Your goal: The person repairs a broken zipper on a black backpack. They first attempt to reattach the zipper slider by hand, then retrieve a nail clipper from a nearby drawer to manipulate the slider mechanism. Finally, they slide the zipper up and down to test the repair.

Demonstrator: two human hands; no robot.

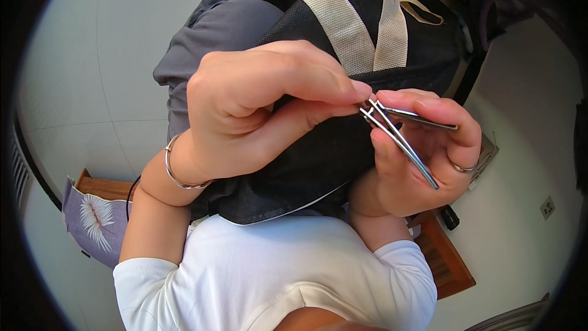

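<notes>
A silver nail clipper (399,140) is gripped in my right hand (450,165), its lever swung out at an angle from the two body leaves. The fingers of that hand lie along the lever while the thumb is at the body; a ring circles one finger. My left hand (245,101), with a silver bangle on the wrist, is closed in a pinch. Its thumb and index fingertips meet right by the clipper's jaws. What sits between those fingertips is hidden. Under both hands a black bag (288,181) with beige straps lies across my lap.
Grey trousers (226,30) cover my leg at the upper left. A purple cloth with a white feather pattern (95,224) rests by a wooden edge (107,187) at the lower left. Another wooden piece (450,263) shows at the lower right, near a wall socket (547,207).
</notes>
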